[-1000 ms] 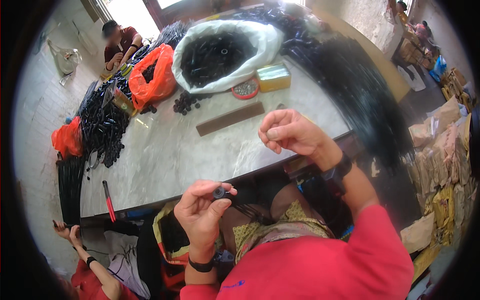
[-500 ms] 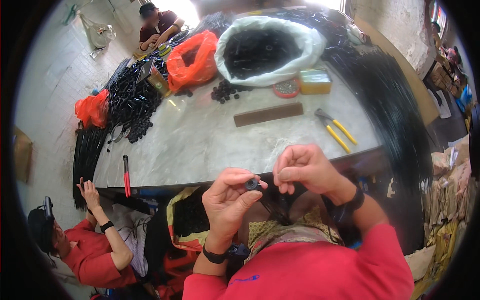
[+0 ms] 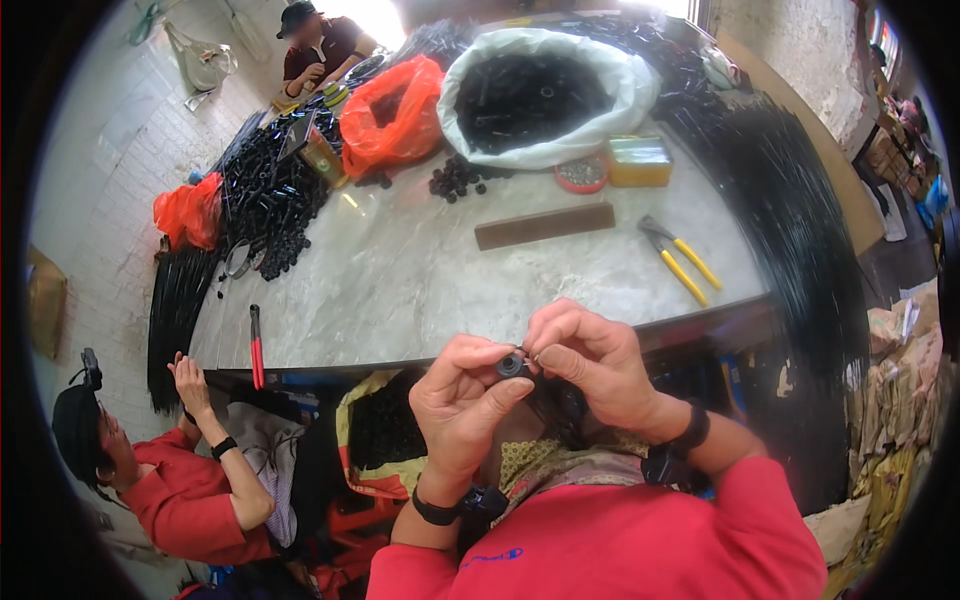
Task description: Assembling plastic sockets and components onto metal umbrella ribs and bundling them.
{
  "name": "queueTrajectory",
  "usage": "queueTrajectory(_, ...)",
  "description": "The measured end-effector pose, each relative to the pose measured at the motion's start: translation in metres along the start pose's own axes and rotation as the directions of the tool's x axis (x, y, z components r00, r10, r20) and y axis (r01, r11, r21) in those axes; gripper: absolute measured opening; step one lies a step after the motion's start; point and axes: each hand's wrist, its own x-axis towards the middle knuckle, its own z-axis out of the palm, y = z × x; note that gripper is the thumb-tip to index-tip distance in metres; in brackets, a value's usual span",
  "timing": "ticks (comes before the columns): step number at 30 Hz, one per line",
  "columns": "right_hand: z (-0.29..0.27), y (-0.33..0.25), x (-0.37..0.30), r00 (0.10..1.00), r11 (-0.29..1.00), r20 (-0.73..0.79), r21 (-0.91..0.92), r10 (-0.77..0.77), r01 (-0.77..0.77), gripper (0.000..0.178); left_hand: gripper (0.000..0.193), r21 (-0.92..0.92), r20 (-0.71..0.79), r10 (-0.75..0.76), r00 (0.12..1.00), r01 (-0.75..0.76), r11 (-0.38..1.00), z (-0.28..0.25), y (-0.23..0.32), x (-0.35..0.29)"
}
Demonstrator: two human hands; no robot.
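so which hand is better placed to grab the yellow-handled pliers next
Probably the right: the right hand is nearer the yellow-handled pliers, while the left hand is farther off and grips the black round piece. Whether the right one also holds something is unclear.

Place: you are in a workshop
Counter: yours carries yellow-handled pincers, heaped black parts
Co-workers: a person in red to your left, another person across
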Motion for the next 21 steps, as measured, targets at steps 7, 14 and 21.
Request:
queueTrajectory(7,0.0038,0.0049,-0.0006,1.0,1.0,-0.015,0.011,-0.009,0.009,0.008,0.035,0.045,-0.063,-0.035,0.997,0.038,0.998,0.0024,0.0018,-0.0018)
queueTrajectory(14,0.005,0.0077,-0.0001,0.999,1.0,-0.037,0.015,-0.004,0.005,0.008,0.033,0.041,-0.079,-0.039,0.996,0.042,0.998,0.0035,0.0019,-0.0006)
queueTrajectory(21,0.0047,0.0105,0.0003,0.999,1.0,-0.043,0.012,-0.005,0.005,0.009,0.033,0.047,-0.082,-0.04,0.996,0.044,0.998,0.0026,0.0018,0.0004)
